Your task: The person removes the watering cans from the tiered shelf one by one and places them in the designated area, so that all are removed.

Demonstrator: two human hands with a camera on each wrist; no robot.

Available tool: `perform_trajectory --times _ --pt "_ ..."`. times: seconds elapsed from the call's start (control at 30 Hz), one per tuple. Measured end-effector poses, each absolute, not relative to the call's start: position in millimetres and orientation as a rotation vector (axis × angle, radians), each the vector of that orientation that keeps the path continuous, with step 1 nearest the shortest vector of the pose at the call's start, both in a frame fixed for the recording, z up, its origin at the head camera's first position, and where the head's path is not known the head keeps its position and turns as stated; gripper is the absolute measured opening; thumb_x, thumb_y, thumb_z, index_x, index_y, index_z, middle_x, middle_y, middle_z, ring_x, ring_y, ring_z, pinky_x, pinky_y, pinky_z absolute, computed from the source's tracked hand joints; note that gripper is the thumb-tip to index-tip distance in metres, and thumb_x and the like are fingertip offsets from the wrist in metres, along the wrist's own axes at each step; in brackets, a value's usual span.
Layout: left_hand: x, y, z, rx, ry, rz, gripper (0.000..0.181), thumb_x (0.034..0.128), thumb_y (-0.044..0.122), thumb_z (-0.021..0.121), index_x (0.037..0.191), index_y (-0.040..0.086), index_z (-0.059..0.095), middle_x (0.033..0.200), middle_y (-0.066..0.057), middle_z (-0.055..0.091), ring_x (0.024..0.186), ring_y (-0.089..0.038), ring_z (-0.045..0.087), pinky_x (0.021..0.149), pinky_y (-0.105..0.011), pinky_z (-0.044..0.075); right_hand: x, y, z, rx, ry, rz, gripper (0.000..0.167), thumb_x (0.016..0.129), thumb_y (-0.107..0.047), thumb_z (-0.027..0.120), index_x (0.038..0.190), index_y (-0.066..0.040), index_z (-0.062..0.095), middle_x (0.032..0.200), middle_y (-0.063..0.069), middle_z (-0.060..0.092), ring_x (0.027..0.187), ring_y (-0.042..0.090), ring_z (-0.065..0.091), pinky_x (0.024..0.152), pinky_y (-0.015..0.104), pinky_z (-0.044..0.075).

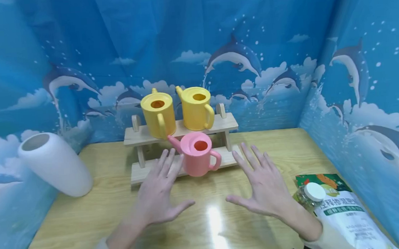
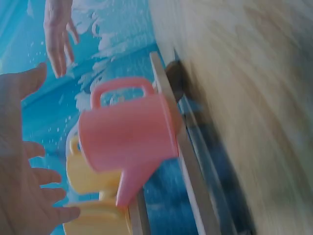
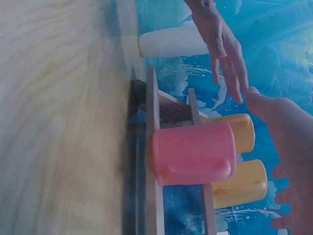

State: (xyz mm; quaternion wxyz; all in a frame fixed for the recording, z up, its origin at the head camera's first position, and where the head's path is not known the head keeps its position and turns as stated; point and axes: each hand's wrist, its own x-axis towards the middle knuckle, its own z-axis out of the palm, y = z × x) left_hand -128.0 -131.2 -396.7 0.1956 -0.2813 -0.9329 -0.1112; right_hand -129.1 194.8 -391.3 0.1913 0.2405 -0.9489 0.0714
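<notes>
A pink watering can (image 1: 196, 155) stands on the lower step of a two-tier wooden rack (image 1: 142, 171), its spout toward the left. Two yellow watering cans, one on the left (image 1: 158, 114) and one on the right (image 1: 197, 108), stand on the upper step. My left hand (image 1: 160, 194) hovers left of the pink can, fingers spread and holding nothing. On the other side, my right hand (image 1: 264, 181) is held out likewise, palm down over the table. In the left wrist view the pink can (image 2: 128, 132) appears apart from the fingers.
A white vase (image 1: 56, 165) leans at the table's left side. To the right lie a white and green bag (image 1: 348, 214) and a clear bottle with a white cap (image 1: 314, 191). Blue dolphin-print curtains (image 1: 193, 32) enclose the wooden table (image 1: 104, 208).
</notes>
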Motion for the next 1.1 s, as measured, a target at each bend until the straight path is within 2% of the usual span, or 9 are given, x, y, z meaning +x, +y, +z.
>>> perform_trajectory --times 0.2,0.33,0.43,0.5,0.6,0.67,0.73,0.87,1.1 --pt "-135.5 -163.0 -380.9 -0.605 -2.707 -0.655 0.104 0.0873 0.055 0.081 0.166 0.009 0.031 0.173 -0.014 0.030 0.161 -0.042 0.030 0.128 -0.068 0.035 -139.7 194.6 -380.8 0.663 -2.742 0.402 0.106 0.085 -0.070 0.073 0.169 -0.027 0.024 0.177 0.009 0.022 0.158 0.044 0.034 0.121 0.074 0.042" --pt "-146.9 -189.2 -375.0 -0.437 -2.696 -0.871 0.090 0.0919 0.043 0.081 0.163 0.007 0.038 0.168 -0.018 0.040 0.153 -0.046 0.042 0.124 -0.069 0.041 -147.9 194.3 -380.4 0.618 -2.768 0.658 0.092 0.090 -0.056 0.076 0.166 -0.025 0.035 0.175 0.009 0.029 0.156 0.044 0.039 0.116 0.077 0.044" --pt "-156.2 -210.2 -376.2 -0.329 -2.599 -1.069 0.075 0.0949 0.030 0.080 0.156 0.002 0.047 0.160 -0.023 0.050 0.141 -0.049 0.055 0.117 -0.063 0.050 -155.0 193.5 -382.3 0.596 -2.742 0.893 0.081 0.093 -0.046 0.077 0.162 -0.020 0.042 0.171 0.011 0.038 0.154 0.043 0.042 0.117 0.075 0.045" --pt "-162.7 -223.5 -378.9 -0.256 -2.535 -1.182 0.065 0.0974 0.025 0.077 0.152 0.000 0.052 0.155 -0.023 0.056 0.135 -0.045 0.062 0.112 -0.045 0.059 -160.1 192.3 -384.2 0.583 -2.706 1.049 0.073 0.096 -0.039 0.077 0.159 -0.016 0.047 0.166 0.013 0.046 0.150 0.043 0.048 0.117 0.070 0.050" --pt "-174.0 -240.8 -384.7 -0.171 -2.441 -1.328 0.054 0.1000 0.019 0.074 0.147 -0.002 0.057 0.145 -0.024 0.064 0.123 -0.016 0.072 0.099 -0.015 0.060 -167.3 189.4 -386.7 0.558 -2.656 1.260 0.064 0.098 -0.030 0.077 0.153 -0.009 0.053 0.158 0.017 0.056 0.141 0.043 0.057 0.111 0.061 0.058" --pt "-181.8 -249.9 -388.4 -0.106 -2.395 -1.404 0.050 0.1017 0.019 0.072 0.146 -0.001 0.059 0.135 -0.014 0.073 0.108 0.005 0.071 0.089 -0.002 0.057 -171.9 187.1 -388.7 0.526 -2.632 1.379 0.058 0.099 -0.026 0.076 0.150 -0.006 0.056 0.153 0.019 0.060 0.136 0.042 0.062 0.109 0.058 0.061" --pt "-188.8 -257.8 -391.9 -0.066 -2.337 -1.509 0.048 0.1025 0.017 0.071 0.144 -0.004 0.059 0.119 0.001 0.078 0.094 0.016 0.066 0.082 -0.003 0.060 -176.8 184.2 -390.8 0.481 -2.624 1.485 0.055 0.100 -0.025 0.075 0.148 -0.004 0.057 0.149 0.020 0.062 0.133 0.041 0.064 0.108 0.054 0.062" --pt "-199.0 -269.4 -397.0 -0.008 -2.283 -1.681 0.051 0.1043 0.017 0.068 0.146 -0.009 0.054 0.095 0.032 0.069 0.082 0.011 0.071 0.077 -0.013 0.066 -188.8 179.4 -396.7 0.388 -2.622 1.651 0.050 0.102 -0.026 0.072 0.145 -0.004 0.059 0.144 0.020 0.066 0.130 0.039 0.067 0.105 0.042 0.065" --pt "-214.5 -280.8 -410.0 0.084 -2.350 -1.755 0.057 0.1068 0.028 0.064 0.149 -0.008 0.050 0.091 0.031 0.071 0.081 0.009 0.072 0.078 -0.017 0.067 -203.1 172.0 -404.2 0.389 -2.647 1.785 0.044 0.101 -0.026 0.073 0.139 -0.006 0.065 0.135 0.018 0.072 0.122 0.033 0.070 0.102 0.032 0.066"
